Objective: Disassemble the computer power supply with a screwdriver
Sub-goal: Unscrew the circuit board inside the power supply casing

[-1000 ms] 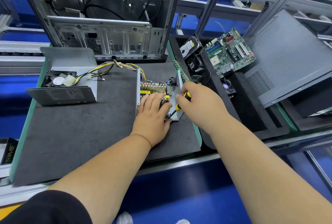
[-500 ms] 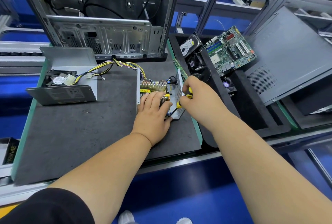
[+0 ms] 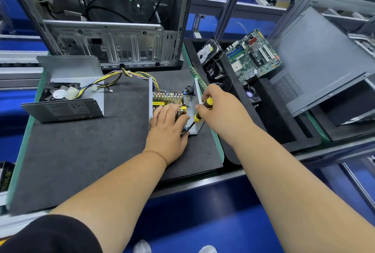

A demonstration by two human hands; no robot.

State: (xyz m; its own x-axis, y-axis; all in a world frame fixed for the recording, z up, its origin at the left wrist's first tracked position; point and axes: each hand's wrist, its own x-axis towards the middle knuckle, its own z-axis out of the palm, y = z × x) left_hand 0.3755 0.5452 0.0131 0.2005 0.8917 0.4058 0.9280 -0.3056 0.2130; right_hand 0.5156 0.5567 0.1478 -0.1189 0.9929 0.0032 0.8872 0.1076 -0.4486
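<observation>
Behind power supply (image 3: pixel 172 100), computer case (image 3: pixel 113 19) (open)

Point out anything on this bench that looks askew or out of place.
The green motherboard sits tilted, propped across the rim of the black foam tray rather than lying flat in it. The grey metal side panel beside it also leans at an angle. Nothing looks spilled or broken.

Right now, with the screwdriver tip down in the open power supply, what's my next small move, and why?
Probably keep turning the screwdriver to back out that screw. The right hand grips its handle with the tip down at the near corner of the open power supply, and the left hand lies flat on the board, bracing it. Whether the screw is loose can't be seen.
</observation>
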